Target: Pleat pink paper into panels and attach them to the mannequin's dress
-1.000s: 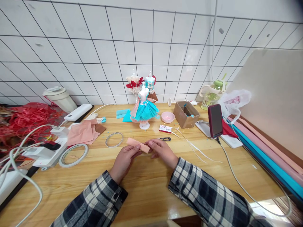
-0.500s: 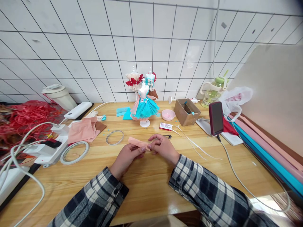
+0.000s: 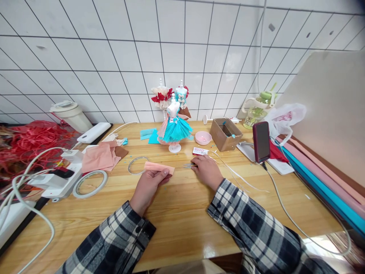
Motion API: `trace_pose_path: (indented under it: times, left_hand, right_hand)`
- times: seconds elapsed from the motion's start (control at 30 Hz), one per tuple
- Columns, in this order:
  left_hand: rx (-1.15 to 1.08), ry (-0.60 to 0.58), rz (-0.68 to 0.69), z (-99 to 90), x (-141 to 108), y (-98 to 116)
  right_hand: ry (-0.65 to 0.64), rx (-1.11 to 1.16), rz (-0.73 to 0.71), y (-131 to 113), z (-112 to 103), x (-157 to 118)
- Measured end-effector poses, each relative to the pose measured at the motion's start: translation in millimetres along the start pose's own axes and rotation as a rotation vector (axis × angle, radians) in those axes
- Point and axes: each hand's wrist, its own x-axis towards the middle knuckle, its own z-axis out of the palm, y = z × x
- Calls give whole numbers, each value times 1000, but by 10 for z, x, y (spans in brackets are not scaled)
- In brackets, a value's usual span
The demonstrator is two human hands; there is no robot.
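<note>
My left hand (image 3: 150, 185) pinches a folded strip of peach crepe paper (image 3: 159, 167) between thumb and fingers, above the wooden table. Over to the right, my right hand (image 3: 205, 169) is closed around small thread snips (image 3: 188, 166) lying at the tabletop. Their metal blades stick out to the left past my fingertips, while the handle is mostly hidden under the hand. Behind the strip stands a small dress form in a turquoise and peach paper dress (image 3: 174, 129). A ring of narrow tape (image 3: 138, 165) lies just beyond my left hand.
A pink bowl (image 3: 203, 138), a cardboard box (image 3: 226, 134) and a small white and red box (image 3: 200, 151) stand behind my right hand. White ribbon (image 3: 242, 177) trails rightward near a propped phone (image 3: 261, 142). Peach paper (image 3: 98, 156), a larger tape roll (image 3: 90, 184) and a power strip (image 3: 64, 182) are left.
My right hand has let go of the peach strip, moved right and taken hold of the thread snips on the table. My left hand keeps the strip, shifted slightly left.
</note>
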Motion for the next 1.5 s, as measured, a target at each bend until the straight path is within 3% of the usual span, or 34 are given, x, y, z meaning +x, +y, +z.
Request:
trace_pose_path:
  times: [0.1,0.23,0.4,0.5,0.77,1.1,1.27,1.5]
  left_hand:
    - [-28,-3,-7,-5,2,-28]
    - [-99,59,2,-15,-4,-45]
    - [-158,86,12,9,-17,-29]
    - [-136,79,5,41,-24,-22]
    - [-11,80,33,73,-35,-38]
    - [-152,114,0,92,-29,-84]
    - [-174,98,0,149,-46,-86]
    - [-139,100,-9,148,-53,-79]
  right_hand:
    - [-9,13,28,-55,33,-2]
    - [-30,349,132,-229,46,-41]
    - [-252,747,229,-484,117,-137]
    - [-274,871,181,-577,165,-185]
    - [-301,913,209,-612,207,-203]
    - [-271,852,168,-650,236,-230]
    - [-230,911,186,-642,257,-224]
    - [-271,1024,203,-630,245,-203]
